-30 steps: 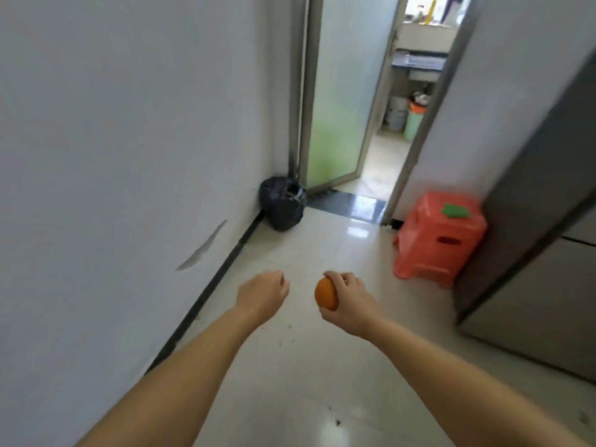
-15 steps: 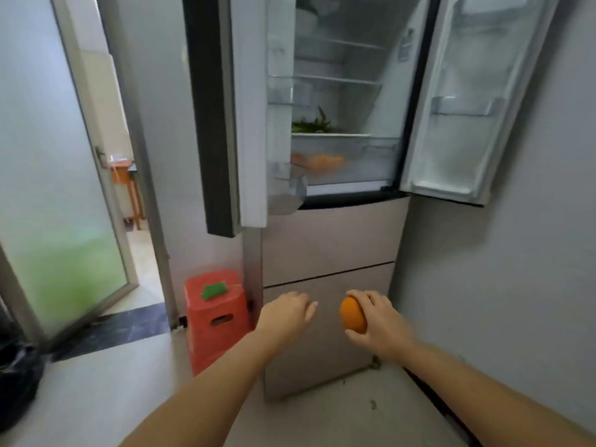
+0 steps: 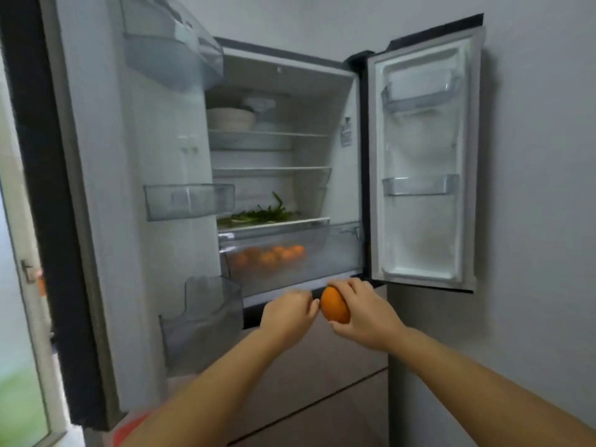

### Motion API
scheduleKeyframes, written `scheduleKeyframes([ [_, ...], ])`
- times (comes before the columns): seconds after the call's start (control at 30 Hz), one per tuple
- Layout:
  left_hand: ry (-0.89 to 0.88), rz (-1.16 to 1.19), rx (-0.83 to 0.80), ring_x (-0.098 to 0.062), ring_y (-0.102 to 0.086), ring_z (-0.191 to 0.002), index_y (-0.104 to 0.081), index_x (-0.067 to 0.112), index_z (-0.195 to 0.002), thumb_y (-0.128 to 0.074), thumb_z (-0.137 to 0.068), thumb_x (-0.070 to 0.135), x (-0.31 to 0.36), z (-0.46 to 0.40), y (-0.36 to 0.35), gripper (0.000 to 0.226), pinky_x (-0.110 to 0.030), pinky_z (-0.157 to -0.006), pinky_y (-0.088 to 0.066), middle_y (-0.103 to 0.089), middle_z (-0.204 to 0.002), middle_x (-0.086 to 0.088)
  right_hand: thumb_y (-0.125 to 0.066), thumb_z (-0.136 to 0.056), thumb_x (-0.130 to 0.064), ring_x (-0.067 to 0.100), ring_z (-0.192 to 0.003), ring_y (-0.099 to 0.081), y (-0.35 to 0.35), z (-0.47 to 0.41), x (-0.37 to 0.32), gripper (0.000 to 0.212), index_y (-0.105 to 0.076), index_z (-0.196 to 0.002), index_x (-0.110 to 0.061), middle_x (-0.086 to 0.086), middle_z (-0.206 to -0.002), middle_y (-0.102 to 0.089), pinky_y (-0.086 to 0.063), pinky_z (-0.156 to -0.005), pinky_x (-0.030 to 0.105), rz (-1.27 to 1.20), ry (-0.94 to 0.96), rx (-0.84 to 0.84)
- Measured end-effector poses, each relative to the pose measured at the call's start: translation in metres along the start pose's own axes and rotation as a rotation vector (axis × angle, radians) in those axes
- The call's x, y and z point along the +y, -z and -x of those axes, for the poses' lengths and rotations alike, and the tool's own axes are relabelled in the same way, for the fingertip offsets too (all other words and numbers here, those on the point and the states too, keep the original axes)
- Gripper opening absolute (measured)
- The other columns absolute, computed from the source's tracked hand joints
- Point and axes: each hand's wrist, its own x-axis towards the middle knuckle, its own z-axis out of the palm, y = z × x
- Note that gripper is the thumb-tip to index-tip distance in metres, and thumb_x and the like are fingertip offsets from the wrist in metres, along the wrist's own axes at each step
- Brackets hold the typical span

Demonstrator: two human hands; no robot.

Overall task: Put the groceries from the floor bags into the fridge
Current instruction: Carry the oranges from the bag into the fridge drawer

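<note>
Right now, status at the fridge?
Right hand holds orange. Left hand empty, beside it. Crisper drawer closed, doors open.

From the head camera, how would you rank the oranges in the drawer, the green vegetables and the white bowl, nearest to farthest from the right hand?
1. Oranges in the drawer: just above and left of the right hand, which holds another orange.
2. Green vegetables: on the shelf over the drawer.
3. White bowl: on the top shelf, farthest.

Single head-worn view, close before the open fridge (image 3: 283, 175), angled slightly upward into its shelves.
</note>
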Motion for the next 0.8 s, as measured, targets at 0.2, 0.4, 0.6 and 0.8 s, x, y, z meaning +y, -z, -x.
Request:
scheduleKeyframes([
  [0.2,0.027,0.010,0.146,-0.027,-0.060,-0.090,-0.059,0.013,-0.098,-0.036,-0.097,0.032,-0.003,-0.099,0.011,0.030,-0.034,-0.072,-0.049,-0.064,-0.101,-0.008,-0.065,-0.077,-0.047,0.022,-0.122,-0.041,0.019,-0.096,0.045,0.074,-0.029,-0.140,-0.032,0.000,-0.135,-0.041,-0.046,-0.090,0.033,-0.013,0.028,0.120],
  [0.4,0.212,-0.094,0.257,-0.025,-0.053,-0.106,-0.055,0.015,-0.109,-0.041,-0.094,0.029,-0.043,-0.174,0.013,0.025,-0.035,-0.077,-0.044,-0.057,-0.113,-0.006,-0.067,-0.077,-0.046,0.023,-0.125,-0.040,0.009,-0.187,0.078,0.076,-0.030,-0.141,-0.030,0.002,-0.135,-0.041,-0.045,-0.096,0.038,-0.068,0.174,0.144],
  [0.6,0.369,-0.266,0.350,-0.023,-0.047,-0.115,-0.049,0.019,-0.122,-0.040,-0.095,0.030,-0.083,-0.227,0.004,0.031,-0.035,-0.086,-0.043,-0.049,-0.123,-0.005,-0.064,-0.078,-0.047,0.020,-0.124,-0.038,-0.017,-0.273,0.099,0.076,-0.025,-0.142,-0.035,-0.003,-0.138,-0.037,-0.044,-0.097,0.034,-0.163,0.346,0.111],
  [0.8,0.481,-0.335,0.264,-0.024,-0.054,-0.112,-0.058,0.021,-0.117,-0.014,-0.093,0.048,-0.126,-0.244,-0.013,0.057,-0.035,-0.090,-0.042,-0.057,-0.121,-0.004,-0.064,-0.078,-0.048,0.019,-0.124,-0.039,-0.045,-0.351,0.081,0.074,-0.026,-0.140,-0.037,-0.003,-0.136,-0.038,-0.044,-0.096,0.034,-0.270,0.477,0.092],
])
